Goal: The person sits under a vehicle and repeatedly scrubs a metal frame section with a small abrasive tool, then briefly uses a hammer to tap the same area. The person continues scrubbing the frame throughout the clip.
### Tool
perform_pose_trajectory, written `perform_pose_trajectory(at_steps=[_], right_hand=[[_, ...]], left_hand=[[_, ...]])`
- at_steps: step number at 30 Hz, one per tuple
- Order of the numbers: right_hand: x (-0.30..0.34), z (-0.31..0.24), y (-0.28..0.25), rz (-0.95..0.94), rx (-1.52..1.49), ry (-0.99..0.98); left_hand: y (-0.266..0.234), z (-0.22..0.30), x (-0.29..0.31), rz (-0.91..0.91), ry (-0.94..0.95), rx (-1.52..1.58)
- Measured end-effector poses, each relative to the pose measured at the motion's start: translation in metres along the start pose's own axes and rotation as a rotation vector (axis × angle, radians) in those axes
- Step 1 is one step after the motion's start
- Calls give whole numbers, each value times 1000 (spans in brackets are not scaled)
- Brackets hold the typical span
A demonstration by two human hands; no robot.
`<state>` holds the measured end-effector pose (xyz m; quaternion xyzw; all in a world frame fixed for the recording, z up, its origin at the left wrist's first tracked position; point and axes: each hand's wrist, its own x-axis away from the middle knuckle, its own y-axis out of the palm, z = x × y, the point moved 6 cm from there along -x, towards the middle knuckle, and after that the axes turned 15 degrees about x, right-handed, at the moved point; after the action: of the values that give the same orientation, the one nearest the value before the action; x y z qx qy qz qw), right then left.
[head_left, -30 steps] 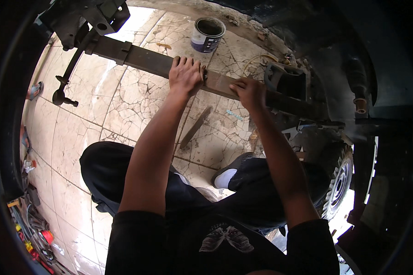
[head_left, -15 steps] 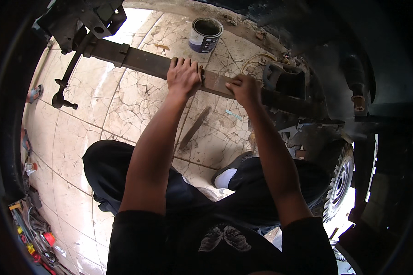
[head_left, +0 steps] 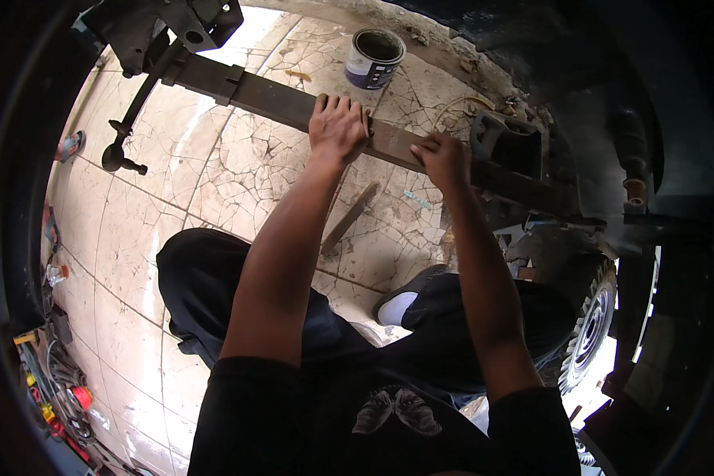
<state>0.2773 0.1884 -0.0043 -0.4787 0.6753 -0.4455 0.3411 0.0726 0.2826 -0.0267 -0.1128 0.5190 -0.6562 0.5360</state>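
A long, dark leaf spring (head_left: 274, 103) with a clamp band around it runs across in front of me under a vehicle. My left hand (head_left: 339, 131) lies over the middle of the spring, its fingers curled over the far edge. Just to the right, my right hand (head_left: 446, 159) is closed, with thumb and fingertips pinched against a paler, scuffed stretch of the spring's top face. Whatever the right fingers may hold is hidden by the hand.
Beyond the spring stands an open paint can (head_left: 375, 59). A flat strip (head_left: 349, 220) lies on the cracked tile floor. At left hangs a rod with a ball joint (head_left: 117, 155); tools (head_left: 55, 397) are piled lower left. A toothed-tread wheel (head_left: 593, 325) stands at right.
The whole view has shifted, so the spring, can and hands appear farther right and slightly higher. Both hands keep about the same places on the spring.
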Motion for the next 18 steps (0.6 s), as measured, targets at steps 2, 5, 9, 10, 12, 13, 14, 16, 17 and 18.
perform_pose_trajectory(at_steps=[2,5,9,10,12,13,14,16,17,18], right_hand=[[-28,-18,3,17,-16,-11],[-38,-27,5,26,36,-42],[-1,-5,-7,0,120,-62],[13,1,-11,2,87,-35],[21,8,-15,-12,19,26],[18,3,-16,24,88,11],[13,-6,-13,60,156,-5],[-8,-25,-5,104,116,-22],[-21,-26,1,110,4,-27],[-30,-23,3,117,-15,-30]], left_hand=[[-2,5,-6,12,-4,6],[0,6,-3,30,28,23],[-3,-3,0,91,41,33],[-4,-2,2,96,42,42],[-5,1,0,58,19,43],[-6,2,-2,42,11,40],[-2,0,1,82,26,19],[-4,0,-2,107,32,24],[-3,5,-2,119,33,29],[-4,9,-3,128,44,40]])
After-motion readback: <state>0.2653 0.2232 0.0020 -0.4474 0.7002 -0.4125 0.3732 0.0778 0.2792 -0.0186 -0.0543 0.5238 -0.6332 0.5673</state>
